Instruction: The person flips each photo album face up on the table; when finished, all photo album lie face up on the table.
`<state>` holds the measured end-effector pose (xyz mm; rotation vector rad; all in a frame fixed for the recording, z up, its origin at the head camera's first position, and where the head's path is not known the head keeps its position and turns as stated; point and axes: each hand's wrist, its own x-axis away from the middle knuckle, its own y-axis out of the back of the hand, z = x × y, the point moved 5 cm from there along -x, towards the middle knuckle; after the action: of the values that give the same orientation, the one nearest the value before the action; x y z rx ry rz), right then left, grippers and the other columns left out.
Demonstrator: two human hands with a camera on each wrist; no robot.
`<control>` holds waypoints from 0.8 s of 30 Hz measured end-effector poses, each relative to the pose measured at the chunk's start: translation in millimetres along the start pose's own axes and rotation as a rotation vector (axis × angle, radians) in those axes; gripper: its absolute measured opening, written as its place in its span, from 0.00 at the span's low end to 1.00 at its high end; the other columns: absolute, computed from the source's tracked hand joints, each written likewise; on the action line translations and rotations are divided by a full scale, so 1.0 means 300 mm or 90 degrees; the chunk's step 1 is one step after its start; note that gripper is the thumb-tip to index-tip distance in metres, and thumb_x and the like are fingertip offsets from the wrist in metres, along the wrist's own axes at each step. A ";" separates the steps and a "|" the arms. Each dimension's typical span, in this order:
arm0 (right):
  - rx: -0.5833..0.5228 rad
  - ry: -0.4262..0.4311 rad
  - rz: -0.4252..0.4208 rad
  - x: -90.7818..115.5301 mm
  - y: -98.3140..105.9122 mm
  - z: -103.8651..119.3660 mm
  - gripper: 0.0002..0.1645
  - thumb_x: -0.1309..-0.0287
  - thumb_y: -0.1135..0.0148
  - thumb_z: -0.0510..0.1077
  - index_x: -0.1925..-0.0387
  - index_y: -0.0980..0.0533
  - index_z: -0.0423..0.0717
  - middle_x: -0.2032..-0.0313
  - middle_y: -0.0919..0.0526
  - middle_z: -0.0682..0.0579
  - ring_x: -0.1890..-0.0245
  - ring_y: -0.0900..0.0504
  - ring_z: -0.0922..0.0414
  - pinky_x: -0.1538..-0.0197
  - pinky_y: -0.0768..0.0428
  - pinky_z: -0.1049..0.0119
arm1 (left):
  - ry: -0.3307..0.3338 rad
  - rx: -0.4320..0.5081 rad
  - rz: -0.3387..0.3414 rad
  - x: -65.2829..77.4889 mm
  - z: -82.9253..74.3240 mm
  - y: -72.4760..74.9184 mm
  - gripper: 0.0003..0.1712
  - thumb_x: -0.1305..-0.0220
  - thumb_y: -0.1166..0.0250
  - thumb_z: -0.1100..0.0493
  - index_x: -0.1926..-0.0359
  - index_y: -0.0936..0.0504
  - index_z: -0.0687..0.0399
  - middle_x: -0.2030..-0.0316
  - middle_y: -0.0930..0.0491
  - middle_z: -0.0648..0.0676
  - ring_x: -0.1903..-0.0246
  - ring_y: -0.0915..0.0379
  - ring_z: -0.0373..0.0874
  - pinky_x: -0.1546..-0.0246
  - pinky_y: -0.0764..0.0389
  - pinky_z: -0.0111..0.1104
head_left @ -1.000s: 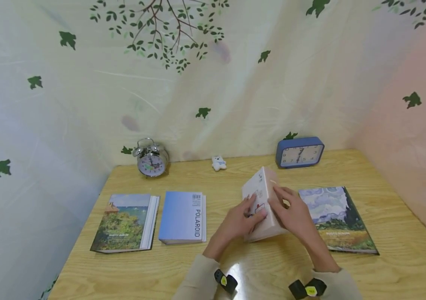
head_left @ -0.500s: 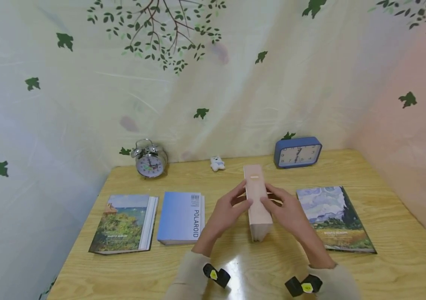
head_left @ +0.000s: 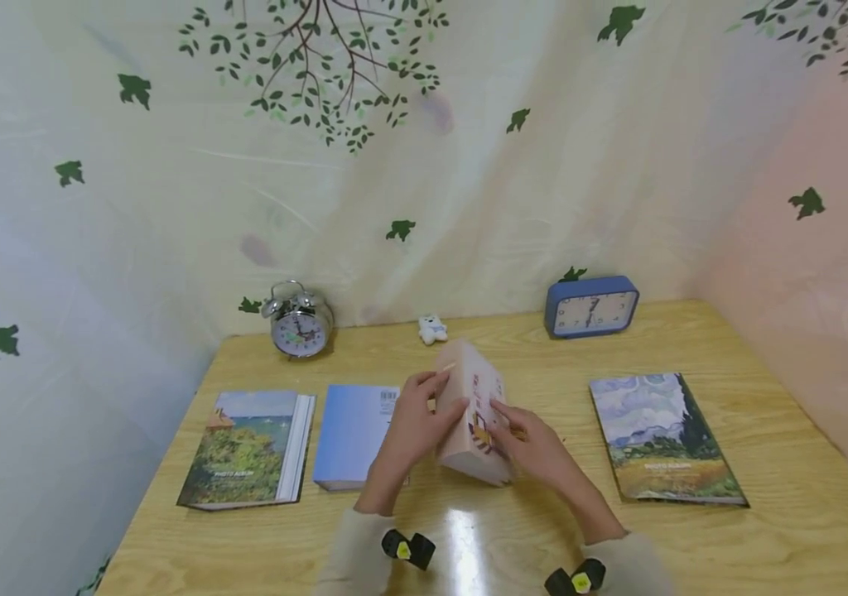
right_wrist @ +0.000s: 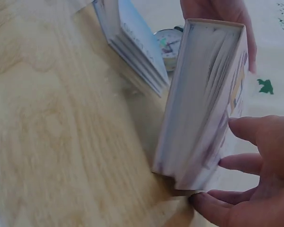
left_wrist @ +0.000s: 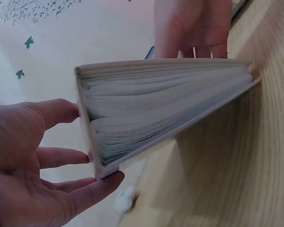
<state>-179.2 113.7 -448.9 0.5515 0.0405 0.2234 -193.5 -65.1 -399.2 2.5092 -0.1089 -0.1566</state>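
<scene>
In the head view a thick pale pink photo album [head_left: 478,406] stands tilted between both hands, over the middle of the table. Its spine faces left, and a cover with red lettering and a drawing faces up and right. My left hand [head_left: 412,420] holds the spine side; in the left wrist view its fingertips [left_wrist: 114,178] reach the spine and its lower corner. On the cover side, my right hand [head_left: 536,451] holds the album with fingertips [right_wrist: 239,127] on the cover and at the lower edge. White page edges [left_wrist: 146,104] show between the covers.
A blue POLAROID album [head_left: 355,439] lies left, partly behind the left hand, beside a landscape-covered album [head_left: 248,451]. Another painted album [head_left: 666,439] lies right. Along the back stand a silver alarm clock [head_left: 299,327], a white bear figure [head_left: 432,329] and a blue clock [head_left: 592,308].
Both hands have turned the pink album and moved it left. Its spine swung from the right, through facing up, to the left, bringing the red-lettered cover into view.
</scene>
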 end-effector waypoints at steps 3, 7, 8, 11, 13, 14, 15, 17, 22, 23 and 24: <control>0.022 -0.005 -0.023 -0.004 -0.014 -0.024 0.30 0.34 0.43 0.48 0.35 0.32 0.40 0.38 0.29 0.34 0.40 0.28 0.38 0.40 0.28 0.46 | 0.035 0.022 0.014 0.010 0.034 0.006 0.33 0.37 0.37 0.48 0.35 0.29 0.58 0.38 0.33 0.65 0.45 0.27 0.60 0.54 0.18 0.45; 0.048 -0.026 -0.033 -0.008 -0.018 -0.048 0.33 0.35 0.42 0.50 0.34 0.34 0.37 0.37 0.33 0.31 0.37 0.34 0.35 0.37 0.32 0.42 | 0.061 0.058 0.037 0.017 0.076 -0.007 0.32 0.37 0.37 0.50 0.35 0.29 0.59 0.39 0.31 0.66 0.46 0.25 0.61 0.55 0.18 0.43; 0.056 -0.034 -0.033 -0.010 -0.017 -0.052 0.34 0.35 0.42 0.51 0.33 0.35 0.37 0.36 0.34 0.30 0.36 0.35 0.33 0.37 0.33 0.40 | 0.067 0.067 0.044 0.017 0.086 -0.014 0.32 0.37 0.37 0.50 0.35 0.29 0.58 0.39 0.30 0.66 0.46 0.25 0.60 0.54 0.18 0.43; 0.079 -0.067 -0.026 -0.011 -0.011 -0.065 0.37 0.35 0.43 0.53 0.31 0.38 0.40 0.33 0.40 0.29 0.33 0.41 0.31 0.35 0.38 0.37 | 0.084 0.079 0.054 0.017 0.110 -0.037 0.31 0.36 0.38 0.51 0.35 0.29 0.57 0.39 0.27 0.64 0.46 0.24 0.57 0.51 0.19 0.43; 0.095 -0.081 -0.024 -0.011 -0.005 -0.072 0.37 0.34 0.44 0.53 0.30 0.40 0.40 0.32 0.43 0.29 0.33 0.43 0.31 0.35 0.40 0.36 | 0.093 0.074 0.059 0.015 0.121 -0.052 0.30 0.37 0.38 0.51 0.36 0.28 0.55 0.42 0.24 0.62 0.47 0.23 0.55 0.50 0.21 0.44; 0.099 -0.085 -0.025 -0.010 -0.002 -0.074 0.38 0.34 0.44 0.53 0.30 0.40 0.40 0.32 0.44 0.29 0.32 0.44 0.31 0.34 0.40 0.36 | 0.097 0.072 0.063 0.014 0.126 -0.060 0.29 0.36 0.38 0.51 0.36 0.28 0.54 0.43 0.23 0.61 0.47 0.23 0.54 0.48 0.21 0.44; 0.105 -0.086 -0.026 -0.010 0.001 -0.075 0.38 0.34 0.44 0.53 0.30 0.41 0.40 0.32 0.45 0.29 0.32 0.45 0.31 0.34 0.41 0.36 | 0.098 0.066 0.065 0.012 0.131 -0.067 0.29 0.36 0.38 0.51 0.36 0.28 0.54 0.44 0.22 0.61 0.47 0.23 0.54 0.47 0.22 0.45; 0.118 -0.081 -0.031 -0.008 0.006 -0.074 0.38 0.35 0.43 0.52 0.30 0.41 0.39 0.32 0.46 0.29 0.32 0.45 0.30 0.34 0.41 0.37 | 0.100 0.057 0.072 0.009 0.142 -0.081 0.28 0.36 0.38 0.53 0.36 0.28 0.55 0.45 0.21 0.60 0.47 0.23 0.53 0.45 0.24 0.45; 0.146 -0.062 -0.043 -0.002 0.003 -0.064 0.38 0.36 0.41 0.51 0.32 0.38 0.38 0.32 0.44 0.29 0.33 0.43 0.31 0.34 0.40 0.37 | 0.102 0.068 0.081 0.007 0.165 -0.095 0.28 0.35 0.40 0.57 0.35 0.29 0.57 0.43 0.23 0.61 0.46 0.23 0.53 0.43 0.25 0.45; 0.152 -0.057 -0.047 -0.001 0.000 -0.062 0.37 0.37 0.40 0.51 0.32 0.37 0.38 0.32 0.43 0.29 0.33 0.42 0.31 0.35 0.39 0.37 | 0.102 0.070 0.081 0.008 0.168 -0.094 0.27 0.34 0.40 0.57 0.35 0.30 0.58 0.43 0.23 0.61 0.46 0.23 0.54 0.43 0.25 0.45; 0.156 -0.054 -0.050 -0.001 -0.003 -0.060 0.37 0.37 0.40 0.51 0.32 0.37 0.38 0.33 0.42 0.29 0.33 0.42 0.31 0.35 0.39 0.37 | 0.098 0.073 0.081 0.008 0.170 -0.092 0.27 0.34 0.41 0.58 0.35 0.30 0.59 0.42 0.24 0.62 0.46 0.23 0.54 0.44 0.25 0.45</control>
<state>-181.0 122.2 -464.6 0.8009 0.0066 0.1181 -197.0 -72.6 -456.8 2.6090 -0.2195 0.0981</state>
